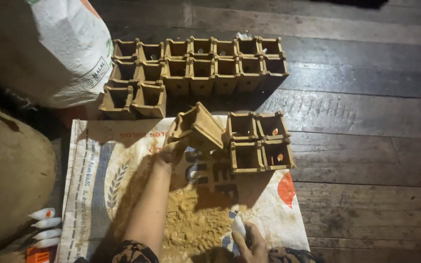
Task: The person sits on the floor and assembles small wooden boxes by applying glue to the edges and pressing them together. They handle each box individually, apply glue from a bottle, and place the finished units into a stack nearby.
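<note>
Wooden plank floor (366, 97): dark, worn boards running across the whole view. Large white sack (59, 48): bulging, standing at upper left on the floor, printed panel facing right. Flattened woven sack (98, 195): spread as a mat at lower centre, printed with a grain-ear motif and a red disc. Block of square clay-coloured pots (200, 65): open-topped, packed wall to wall in two long rows with a shorter third row at the left end, set on the floor just beyond the mat's far edge. Heap of sandy yellow powder (191, 224): loose, lying on the mat between the two forearms. Group of four square pots (259, 141): two by two on the mat's far right part, two of them showing a small orange-and-white object inside. Single square pot (201, 125): tilted on its side, mouth turned left, touching the group of four. Left hand (171, 152): fingers closed around the lower left edge of the tilted pot, holding it up off the mat. Right hand (249, 243): at the bottom edge, curled round a small white object (238, 226). White pointed tubes (45, 226): four in a row at lower left, beside the mat.
</note>
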